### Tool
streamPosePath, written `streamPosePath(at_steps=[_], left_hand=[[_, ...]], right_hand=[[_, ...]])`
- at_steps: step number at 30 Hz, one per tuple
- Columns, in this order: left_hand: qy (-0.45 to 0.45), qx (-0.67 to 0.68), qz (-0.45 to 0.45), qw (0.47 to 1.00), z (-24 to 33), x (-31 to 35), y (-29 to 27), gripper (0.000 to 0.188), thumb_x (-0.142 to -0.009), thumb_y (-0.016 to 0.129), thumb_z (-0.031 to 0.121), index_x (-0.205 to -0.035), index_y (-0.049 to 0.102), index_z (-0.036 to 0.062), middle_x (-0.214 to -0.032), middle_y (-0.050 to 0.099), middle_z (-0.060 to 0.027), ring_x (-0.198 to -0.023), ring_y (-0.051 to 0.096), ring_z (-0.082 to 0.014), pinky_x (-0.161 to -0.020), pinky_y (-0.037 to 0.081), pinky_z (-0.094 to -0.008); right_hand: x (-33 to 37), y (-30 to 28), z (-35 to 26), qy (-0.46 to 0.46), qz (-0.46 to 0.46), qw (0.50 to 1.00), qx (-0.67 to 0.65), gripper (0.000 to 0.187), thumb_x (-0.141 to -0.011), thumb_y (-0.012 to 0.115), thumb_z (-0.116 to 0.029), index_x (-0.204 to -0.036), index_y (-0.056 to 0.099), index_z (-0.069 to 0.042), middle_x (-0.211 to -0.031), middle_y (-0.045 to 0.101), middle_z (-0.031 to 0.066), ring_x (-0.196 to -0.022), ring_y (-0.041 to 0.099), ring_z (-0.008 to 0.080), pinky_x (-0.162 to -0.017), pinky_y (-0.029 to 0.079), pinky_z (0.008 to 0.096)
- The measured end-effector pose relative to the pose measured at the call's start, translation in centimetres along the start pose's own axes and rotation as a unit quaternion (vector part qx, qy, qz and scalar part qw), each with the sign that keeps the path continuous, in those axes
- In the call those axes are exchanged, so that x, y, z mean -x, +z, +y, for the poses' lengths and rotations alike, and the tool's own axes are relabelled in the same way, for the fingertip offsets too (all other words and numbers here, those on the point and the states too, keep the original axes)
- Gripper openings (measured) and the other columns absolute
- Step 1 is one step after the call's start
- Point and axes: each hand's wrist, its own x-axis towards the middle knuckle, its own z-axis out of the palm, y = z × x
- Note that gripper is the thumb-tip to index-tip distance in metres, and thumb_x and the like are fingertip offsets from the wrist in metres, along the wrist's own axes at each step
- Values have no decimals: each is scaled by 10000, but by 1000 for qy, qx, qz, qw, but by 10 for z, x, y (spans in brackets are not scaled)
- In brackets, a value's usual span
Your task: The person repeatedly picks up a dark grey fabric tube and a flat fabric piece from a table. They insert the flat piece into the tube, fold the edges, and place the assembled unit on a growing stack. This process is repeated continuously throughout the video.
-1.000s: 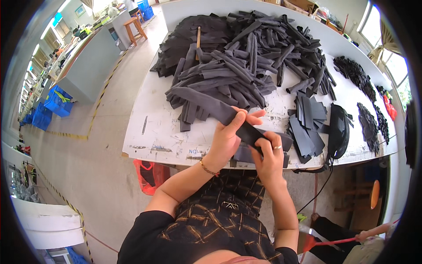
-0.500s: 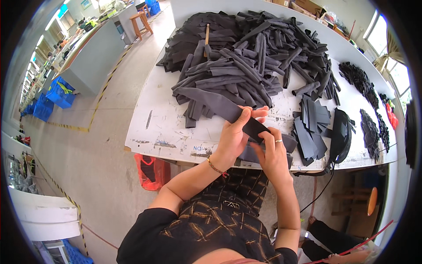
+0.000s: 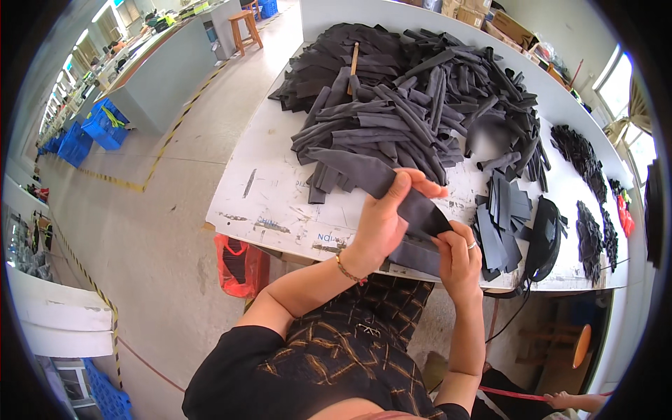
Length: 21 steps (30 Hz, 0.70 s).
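Observation:
A dark grey fabric strip [image 3: 418, 210] stretches between my hands over the near edge of the white table [image 3: 241, 203]. My left hand [image 3: 381, 227] grips it with the thumb on top, the other fingers reaching out behind. With thumb and fingertips, my right hand [image 3: 458, 260] pinches the strip's right end. The far end of the strip extends up left toward a heap of rolled dark grey fabric pieces [image 3: 378, 126]. Below the held strip, another fabric piece [image 3: 414, 255] lies on the table, partly hidden by my hands.
Flat dark pieces [image 3: 500, 217] and a black rounded device with a cable [image 3: 544, 238] are at right. A wooden stick [image 3: 353, 66] stands among the heaps. A red plastic bag [image 3: 241, 266] hangs below the table. Another person's hand [image 3: 560, 400] shows at lower right.
My right hand has moved right, and the strip between my hands now shows a longer, smoother stretch. The whole view has shifted slightly. The other person's hand has moved up along a red cord.

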Motion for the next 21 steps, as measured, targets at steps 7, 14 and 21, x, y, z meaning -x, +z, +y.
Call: streamPosePath(at_steps=[7,14,21], left_hand=[[-36,29,-18,999,-15,17,6,284,-1039,475,315,-1062,590,57,-951,681,-77,-1192,595,-311,-1048,439,-447],[-51,42,-29,997,-16,19,8,272,-1038,472,327,-1009,590,84,-907,671,-68,-1298,510,-290,-1098,392,-452],[-67,69,-19,995,-18,24,8,275,-1040,468,327,-999,583,81,-913,662,-69,-1316,489,-294,-1111,377,-462]], right_hand=[[-2,10,-1,-33,11,999,-1,200,-806,707,45,-927,561,-16,-987,613,164,-734,622,340,-602,498,391],[-4,8,-7,-36,11,999,-15,201,-804,700,57,-923,554,-14,-986,617,163,-739,629,338,-613,512,394],[-5,11,-9,-42,-12,999,-19,171,-817,650,85,-920,539,5,-1137,637,205,-983,666,382,-816,568,427]])
